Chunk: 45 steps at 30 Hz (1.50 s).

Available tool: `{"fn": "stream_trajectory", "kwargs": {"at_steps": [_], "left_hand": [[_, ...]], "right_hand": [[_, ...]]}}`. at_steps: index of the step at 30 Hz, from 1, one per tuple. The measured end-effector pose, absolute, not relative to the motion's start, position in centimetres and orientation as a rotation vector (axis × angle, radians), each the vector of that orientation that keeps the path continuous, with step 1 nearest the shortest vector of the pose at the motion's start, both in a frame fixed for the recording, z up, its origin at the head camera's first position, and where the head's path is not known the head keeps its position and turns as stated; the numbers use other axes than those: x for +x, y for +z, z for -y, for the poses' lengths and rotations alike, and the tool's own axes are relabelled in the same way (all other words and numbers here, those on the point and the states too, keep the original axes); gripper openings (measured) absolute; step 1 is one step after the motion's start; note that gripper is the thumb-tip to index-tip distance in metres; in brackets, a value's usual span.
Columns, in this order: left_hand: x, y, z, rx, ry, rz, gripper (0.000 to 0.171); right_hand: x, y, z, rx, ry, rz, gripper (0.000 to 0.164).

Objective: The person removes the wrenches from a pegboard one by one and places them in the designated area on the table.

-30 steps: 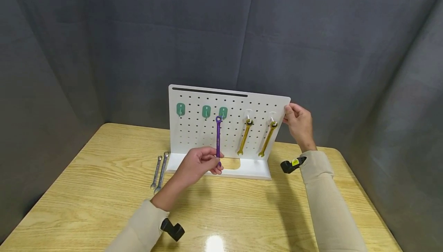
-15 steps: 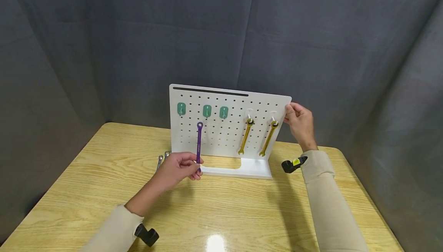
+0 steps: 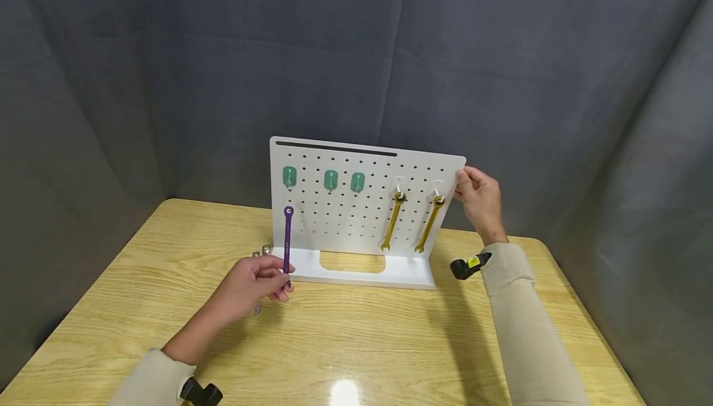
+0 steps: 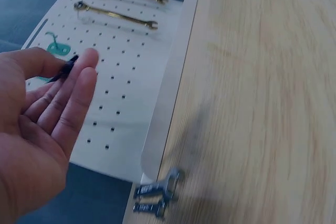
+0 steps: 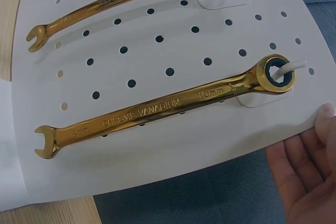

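In the head view my left hand [image 3: 250, 285] pinches a purple combination wrench [image 3: 287, 242] near its lower end, ring end up, before the left part of a white pegboard [image 3: 340, 214]. My right hand [image 3: 482, 203] grips the board's right edge, thumb on the front face. Two gold combination wrenches [image 5: 157, 108] hang by their ring ends from white hooks on the right side. Green hooks [image 3: 331, 180] on the left and middle hold nothing. Silver wrenches [image 4: 157, 190] lie on the table beside the board's left end, mostly hidden behind my left hand in the head view.
The pegboard stands on a white base [image 3: 409, 272] with a cutout, on a wooden table [image 3: 345, 338]. Grey curtains [image 3: 334, 53] hang behind and at both sides. Each sleeve carries a small black wrist camera [image 3: 470, 265].
My left hand has moved left with the purple wrench, from by the rightmost green hook to below the leftmost one. It now covers much of the silver wrenches. My right hand stays put.
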<state>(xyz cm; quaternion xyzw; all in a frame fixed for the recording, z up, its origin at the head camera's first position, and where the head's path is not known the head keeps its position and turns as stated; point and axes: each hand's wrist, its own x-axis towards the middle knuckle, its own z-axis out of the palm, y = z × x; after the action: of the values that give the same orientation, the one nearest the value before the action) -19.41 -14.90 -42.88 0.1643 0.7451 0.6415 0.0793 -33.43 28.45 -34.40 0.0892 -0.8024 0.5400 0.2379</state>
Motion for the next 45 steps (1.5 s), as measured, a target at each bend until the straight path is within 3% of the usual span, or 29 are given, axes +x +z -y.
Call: {"fn": "stream_trajectory", "kwargs": {"at_steps": [16,23,26,45], "left_hand": [[-19.2,-43.1,18.4,0.425,1.867,-2.255,0.032],[-19.3,-43.3,19.6,0.378,1.887,-2.291,0.035],[-19.5,-43.5,20.4,0.334,1.853,-2.363,0.036],[-20.4,-46.2,23.6,0.164,1.771,-2.466,0.029]], "right_hand": [[-33.5,-34.4,-28.4,0.274,1.518,2.175,0.036],[-31.9,-32.9,-27.3,0.251,1.493,2.202,0.033],[-33.1,-34.0,-28.0,0.247,1.500,2.182,0.034],[-33.7,-34.6,-28.5,0.224,1.495,2.201,0.036]]}}
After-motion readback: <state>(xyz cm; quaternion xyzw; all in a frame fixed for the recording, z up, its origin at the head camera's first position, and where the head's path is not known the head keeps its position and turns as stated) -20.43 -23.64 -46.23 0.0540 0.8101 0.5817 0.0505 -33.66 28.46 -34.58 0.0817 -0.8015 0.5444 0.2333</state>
